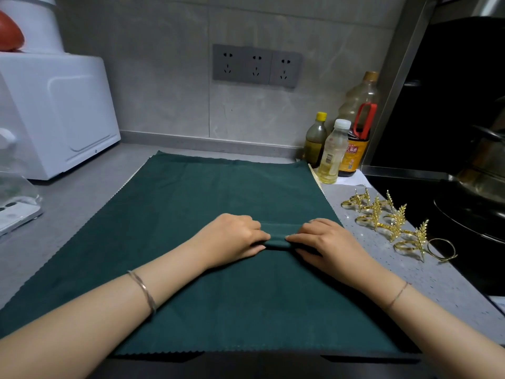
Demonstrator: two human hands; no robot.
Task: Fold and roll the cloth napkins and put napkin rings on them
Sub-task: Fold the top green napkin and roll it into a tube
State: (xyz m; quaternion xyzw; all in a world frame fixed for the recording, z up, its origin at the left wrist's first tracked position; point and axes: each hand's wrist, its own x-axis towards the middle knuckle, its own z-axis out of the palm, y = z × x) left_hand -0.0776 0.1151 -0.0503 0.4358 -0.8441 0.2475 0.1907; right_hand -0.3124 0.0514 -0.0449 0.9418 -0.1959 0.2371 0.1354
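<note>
A dark green napkin (278,236) lies as a small roll between my two hands, on top of a large green cloth (191,203) spread flat over the counter. My left hand (232,237) grips the roll's left end with curled fingers. My right hand (325,243) pinches its right end, thumb pointing in along the roll. Several gold leaf-shaped napkin rings (388,222) lie loose on the counter to the right of the cloth, apart from both hands.
Three bottles (332,151) stand at the back right corner. A black stovetop with a pan (464,212) is to the right. A white appliance (52,110) and a phone (13,217) sit at the left. The grey counter (71,192) shows left of the cloth.
</note>
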